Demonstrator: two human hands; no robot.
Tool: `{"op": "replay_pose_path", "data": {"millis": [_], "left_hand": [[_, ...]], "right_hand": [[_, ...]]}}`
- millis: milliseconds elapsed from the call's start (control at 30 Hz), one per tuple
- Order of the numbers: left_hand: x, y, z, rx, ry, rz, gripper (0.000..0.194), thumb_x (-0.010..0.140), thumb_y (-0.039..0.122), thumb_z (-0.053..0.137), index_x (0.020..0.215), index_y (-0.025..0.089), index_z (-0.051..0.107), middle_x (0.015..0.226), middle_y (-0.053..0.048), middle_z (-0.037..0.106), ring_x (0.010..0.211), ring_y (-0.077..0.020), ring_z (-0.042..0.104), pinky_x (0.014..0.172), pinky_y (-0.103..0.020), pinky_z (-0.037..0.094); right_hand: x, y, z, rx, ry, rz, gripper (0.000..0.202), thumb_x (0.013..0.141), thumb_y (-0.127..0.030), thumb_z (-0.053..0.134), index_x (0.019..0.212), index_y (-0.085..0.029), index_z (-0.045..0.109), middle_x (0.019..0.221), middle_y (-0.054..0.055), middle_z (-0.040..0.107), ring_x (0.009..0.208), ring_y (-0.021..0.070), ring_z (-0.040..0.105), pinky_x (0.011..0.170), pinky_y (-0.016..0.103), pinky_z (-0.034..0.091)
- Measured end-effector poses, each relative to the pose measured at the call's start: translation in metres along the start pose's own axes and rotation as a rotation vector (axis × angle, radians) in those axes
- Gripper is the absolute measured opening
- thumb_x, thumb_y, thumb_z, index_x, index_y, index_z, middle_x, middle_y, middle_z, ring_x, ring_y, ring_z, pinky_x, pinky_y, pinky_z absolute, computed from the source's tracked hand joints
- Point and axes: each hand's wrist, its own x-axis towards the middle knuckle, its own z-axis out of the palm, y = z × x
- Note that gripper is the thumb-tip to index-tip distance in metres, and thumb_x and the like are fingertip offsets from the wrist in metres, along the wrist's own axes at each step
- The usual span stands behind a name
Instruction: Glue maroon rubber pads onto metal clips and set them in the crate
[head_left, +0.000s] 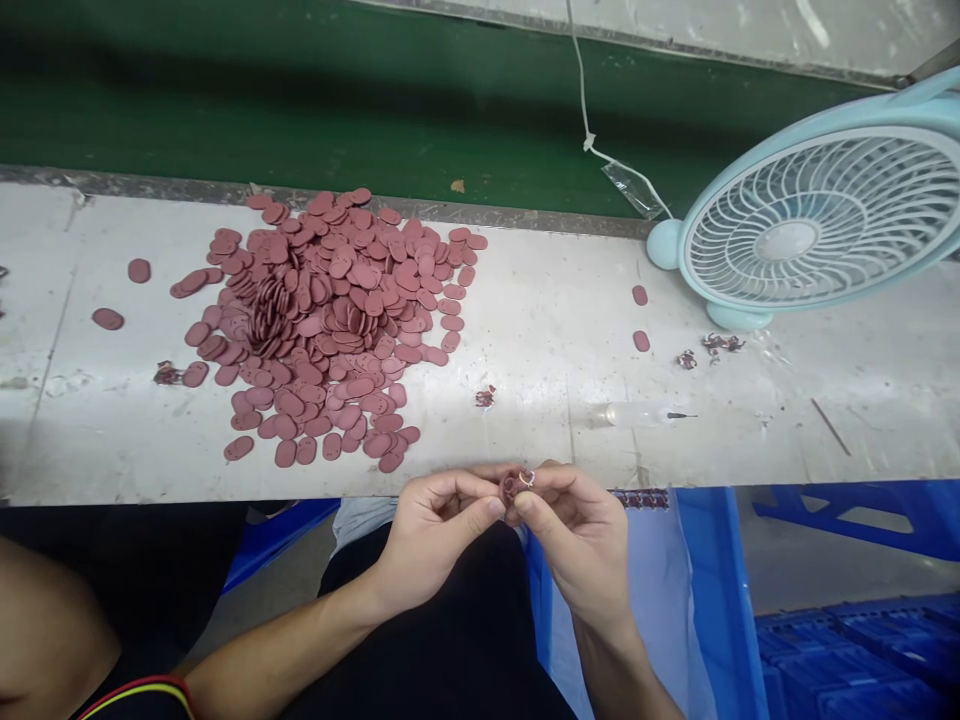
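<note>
At the table's front edge, my left hand [442,530] and my right hand [577,530] meet, fingertips pinched round a small reddish-brown piece [511,488] with a shiny bit at its upper right. The fingers cover much of this piece. Beyond my left hand lies a large heap of flat, oval, reddish discs [337,300], some showing small holes. A small dark-and-shiny part [485,397] rests on the white table [525,300] just above my hands.
A light blue fan [787,240] stands at the right. Near it lie small shiny parts [721,343] and a clear tube with a thin tip [641,414]. A blue crate [720,600] sits below the table edge. Another person's limb [52,630] shows at lower left.
</note>
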Motion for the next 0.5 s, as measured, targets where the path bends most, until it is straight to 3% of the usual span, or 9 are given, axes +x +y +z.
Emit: {"op": "replay_pose_path", "data": {"millis": [167, 267, 333, 433, 500], "left_hand": [[-0.003, -0.016, -0.002, 0.053, 0.078, 0.037, 0.005, 0.087, 0.021, 0.076, 0.086, 0.019, 0.079, 0.118, -0.009, 0.079, 0.107, -0.0240, 0.075, 0.094, -0.034, 0.060], [-0.003, -0.021, -0.016, 0.197, 0.059, 0.099, 0.013, 0.089, 0.023, 0.073, 0.101, 0.021, 0.079, 0.132, -0.011, 0.072, 0.118, -0.0268, 0.071, 0.096, -0.037, 0.060], [0.000, -0.016, -0.034, 0.438, 0.022, 0.219, 0.022, 0.090, 0.022, 0.072, 0.112, 0.024, 0.076, 0.136, -0.011, 0.070, 0.120, -0.0269, 0.069, 0.096, -0.039, 0.060], [0.008, 0.003, -0.069, 1.043, 0.005, 0.486, 0.027, 0.089, 0.022, 0.073, 0.115, 0.023, 0.075, 0.125, -0.010, 0.074, 0.112, -0.0266, 0.069, 0.097, -0.042, 0.056], [0.016, 0.016, -0.088, 1.439, 0.023, 0.543, 0.028, 0.091, 0.025, 0.070, 0.119, 0.022, 0.073, 0.122, -0.010, 0.075, 0.110, -0.0298, 0.066, 0.098, -0.047, 0.052]], "right_hand": [[0.001, 0.014, 0.000, 0.023, -0.007, 0.014, 0.008, 0.090, -0.024, 0.077, 0.098, -0.025, 0.076, 0.086, 0.002, 0.077, 0.076, 0.0152, 0.073, 0.072, 0.028, 0.062], [-0.003, 0.028, -0.005, 0.085, 0.027, 0.042, 0.010, 0.090, -0.023, 0.076, 0.100, -0.025, 0.076, 0.090, 0.002, 0.077, 0.079, 0.0158, 0.074, 0.073, 0.028, 0.063], [-0.008, 0.035, -0.016, 0.118, 0.105, 0.049, 0.011, 0.089, -0.024, 0.077, 0.100, -0.025, 0.076, 0.090, 0.003, 0.077, 0.079, 0.0160, 0.074, 0.069, 0.027, 0.063], [-0.018, 0.044, -0.045, 0.128, 0.283, 0.030, 0.012, 0.085, -0.027, 0.081, 0.095, -0.024, 0.077, 0.088, 0.003, 0.076, 0.072, 0.0157, 0.073, 0.061, 0.026, 0.062], [-0.025, 0.048, -0.071, 0.114, 0.441, 0.019, 0.016, 0.080, -0.030, 0.085, 0.093, -0.023, 0.077, 0.084, 0.003, 0.076, 0.067, 0.0150, 0.072, 0.059, 0.026, 0.061]]}}
